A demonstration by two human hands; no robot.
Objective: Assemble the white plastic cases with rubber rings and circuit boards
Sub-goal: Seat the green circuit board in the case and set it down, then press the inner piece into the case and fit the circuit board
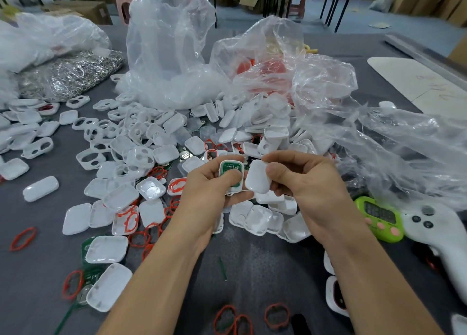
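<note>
White plastic case halves [165, 154] crowd the grey counter [252, 259] mid-frame, where the fingers of your left hand [207, 190] grip one half [220, 168] bearing one green circuit board [228, 169] and your right hand [310, 183] pinches one lid [257, 176] just beside it, with three red rubber rings [276, 315] bottom centre and one green timer [379, 218] right.

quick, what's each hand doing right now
Left hand: grips a white case half with a green circuit board in it.
Right hand: pinches a plain white case cover.
</note>
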